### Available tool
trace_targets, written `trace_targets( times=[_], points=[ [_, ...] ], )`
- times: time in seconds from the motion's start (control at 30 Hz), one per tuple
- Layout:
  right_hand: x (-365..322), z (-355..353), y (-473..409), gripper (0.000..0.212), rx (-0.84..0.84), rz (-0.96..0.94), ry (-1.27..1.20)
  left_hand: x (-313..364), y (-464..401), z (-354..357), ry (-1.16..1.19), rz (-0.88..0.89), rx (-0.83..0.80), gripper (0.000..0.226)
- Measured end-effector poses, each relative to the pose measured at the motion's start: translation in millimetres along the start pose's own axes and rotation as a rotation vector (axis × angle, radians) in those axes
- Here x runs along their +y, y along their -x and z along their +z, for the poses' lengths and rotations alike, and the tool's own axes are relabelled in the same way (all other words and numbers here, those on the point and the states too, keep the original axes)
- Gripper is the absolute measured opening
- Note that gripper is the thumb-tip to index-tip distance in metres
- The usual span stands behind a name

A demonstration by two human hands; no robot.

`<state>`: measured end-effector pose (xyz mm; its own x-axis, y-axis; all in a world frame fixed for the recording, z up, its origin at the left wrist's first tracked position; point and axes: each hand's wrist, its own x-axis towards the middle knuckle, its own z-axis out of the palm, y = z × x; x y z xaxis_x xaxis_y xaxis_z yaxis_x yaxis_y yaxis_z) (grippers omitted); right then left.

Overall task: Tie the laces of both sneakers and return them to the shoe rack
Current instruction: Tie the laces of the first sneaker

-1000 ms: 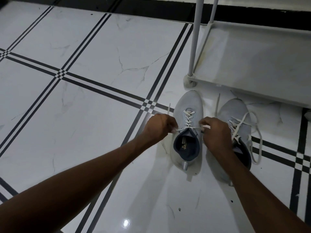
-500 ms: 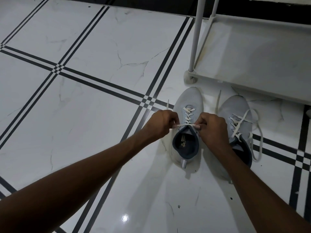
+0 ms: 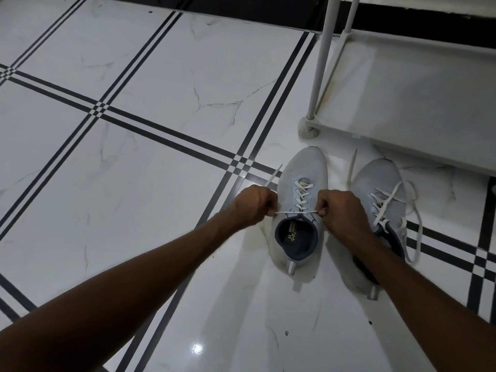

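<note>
Two light grey sneakers stand side by side on the tiled floor, toes pointing away from me. The left sneaker (image 3: 303, 173) has a dark blue lining, and its white lace (image 3: 291, 211) is stretched taut across the top of the tongue. My left hand (image 3: 252, 204) grips one lace end at the shoe's left side; the tip sticks out beyond my fist. My right hand (image 3: 341, 210) grips the other end on the right. The right sneaker (image 3: 375, 181) lies with loose laces trailing over its side, and my right forearm partly covers it.
The white shoe rack (image 3: 402, 146) stands just beyond the sneakers, its lowest shelf bare and its corner post (image 3: 319, 65) rising near the left sneaker's toe. The floor (image 3: 161, 76) is glossy white marble tile with black double stripes. A dark skirting band runs along the far wall.
Both hands drew closer to the left sneaker's tongue half a second ago, then pulled slightly apart again, leaving the lace taut across the tongue. The view shifted slightly.
</note>
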<state>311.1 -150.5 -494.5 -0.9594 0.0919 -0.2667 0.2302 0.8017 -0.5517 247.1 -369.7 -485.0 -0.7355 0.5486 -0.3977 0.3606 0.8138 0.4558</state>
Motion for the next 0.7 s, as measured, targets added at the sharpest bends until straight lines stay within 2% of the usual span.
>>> trace_targets(
  times=[0.07,0.13,0.23,0.3,0.4,0.47,0.57,0.7],
  points=[
    [-2.7,-18.0,-9.8,0.034,-0.134,0.006,0.072,-13.9,-0.2,-13.7,0.176,-0.111,-0.137,0.004],
    [-7.5,-39.4,-15.1,0.017,-0.328,0.033,0.058,-23.2,6.2,-31.1,0.376,-0.157,-0.245,0.010],
    [-13.2,-70.3,-13.9,0.006,-0.541,0.030,-0.113,-21.8,15.6,-54.7,0.636,-0.148,-0.386,0.013],
    [-13.9,-84.4,-9.7,0.006,-0.583,0.006,-0.239,-14.6,17.5,-65.9,0.758,-0.101,-0.459,0.009],
    [-12.6,-88.6,0.8,0.004,-0.514,-0.025,-0.425,-4.5,15.1,-75.2,0.924,-0.038,-0.440,0.004],
    [-13.6,-79.2,6.3,0.007,-0.444,-0.007,-0.616,1.9,9.9,-72.8,1.014,-0.017,-0.398,0.008],
    [-18.7,-52.7,6.7,0.010,-0.320,0.045,-0.925,15.4,-2.9,-55.7,1.092,-0.034,-0.268,0.008],
    [-23.7,-23.9,4.3,0.009,-0.052,0.115,-0.967,26.6,-17.7,-34.5,1.161,-0.147,-0.063,0.014]
  ],
)
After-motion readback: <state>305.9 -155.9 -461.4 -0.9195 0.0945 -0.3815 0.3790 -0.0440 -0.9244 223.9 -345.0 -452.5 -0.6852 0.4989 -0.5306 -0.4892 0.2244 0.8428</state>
